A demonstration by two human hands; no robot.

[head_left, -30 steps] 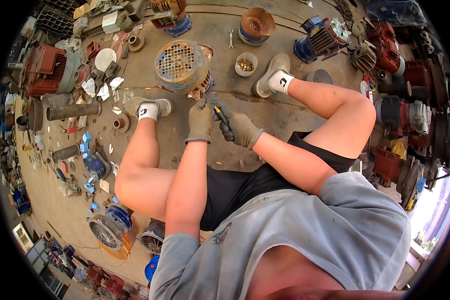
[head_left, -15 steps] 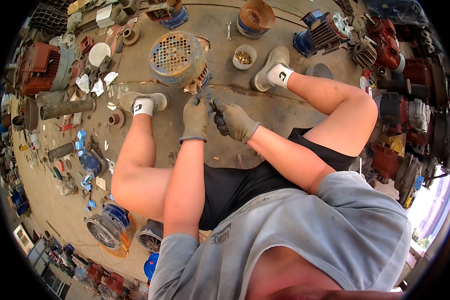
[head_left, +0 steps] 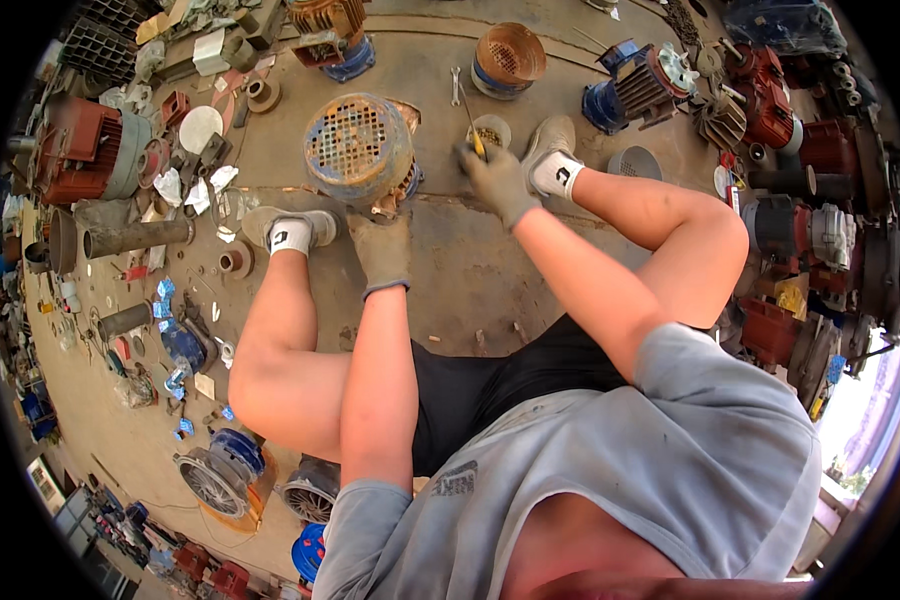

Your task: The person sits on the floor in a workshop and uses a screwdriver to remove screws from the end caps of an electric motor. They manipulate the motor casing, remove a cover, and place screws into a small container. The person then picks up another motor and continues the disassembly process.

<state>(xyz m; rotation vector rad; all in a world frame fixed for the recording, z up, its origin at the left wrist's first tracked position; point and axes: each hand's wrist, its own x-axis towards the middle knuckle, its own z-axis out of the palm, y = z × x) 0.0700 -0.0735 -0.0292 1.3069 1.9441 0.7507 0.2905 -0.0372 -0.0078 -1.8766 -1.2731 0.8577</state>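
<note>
In my gloved right hand is a screwdriver with a yellow handle, its thin shaft pointing away from me. It passes over the left side of a small white cup of brass-coloured small parts, partly hidden by the hand. My gloved left hand reaches to the near lower edge of a rusty blue motor with a round grille cover. Its fingertips are against or just beside a broken-looking bracket there; they are too dark and blurred to tell their grip.
Beyond the cup lie an open-end wrench and a rusty round cover. A blue motor with a bare fan stands right of them. A red motor is at the far left. My shoes flank the work area.
My hands, close together before, have parted. The right one moved away and to the right with the screwdriver, over to the cup. My left hand shifted slightly nearer to me, below the motor.
</note>
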